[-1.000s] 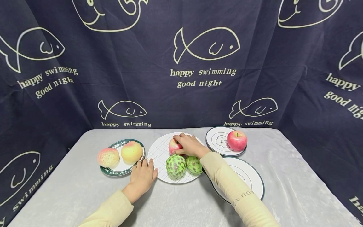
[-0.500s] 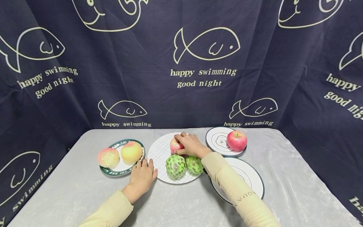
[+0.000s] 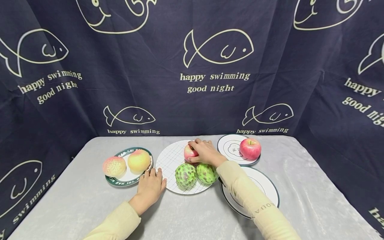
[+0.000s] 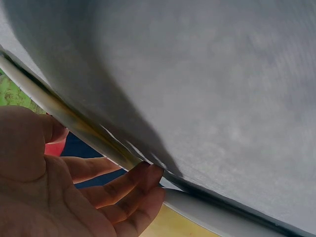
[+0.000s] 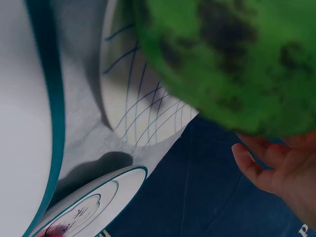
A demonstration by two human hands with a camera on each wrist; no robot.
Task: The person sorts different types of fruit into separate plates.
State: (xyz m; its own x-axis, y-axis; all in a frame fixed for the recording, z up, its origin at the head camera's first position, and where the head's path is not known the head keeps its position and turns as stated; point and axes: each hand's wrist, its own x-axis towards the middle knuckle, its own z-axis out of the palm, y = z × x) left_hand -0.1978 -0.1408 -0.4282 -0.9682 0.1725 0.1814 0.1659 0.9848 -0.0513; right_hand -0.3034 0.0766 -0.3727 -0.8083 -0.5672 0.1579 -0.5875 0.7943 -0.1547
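My right hand grips a red apple over the back part of a white plate with a grid pattern. In front of that apple, two green custard apples with dark spots sit side by side on the same plate. In the right wrist view a custard apple hides most of what the hand holds. My left hand lies between the grid plate and a green-rimmed plate, with fingers extended and fingertips near both rims. Two peaches rest on the green-rimmed plate.
At the back right, another red apple sits on a small white plate with a dark rim. A larger white plate lies in front of it, partly under the right sleeve. A dark fish-print curtain encloses the grey-covered table.
My right hand has shifted slightly to the right along with the apple. The right-hand custard apple has also moved a little right. The left hand has stayed in place.
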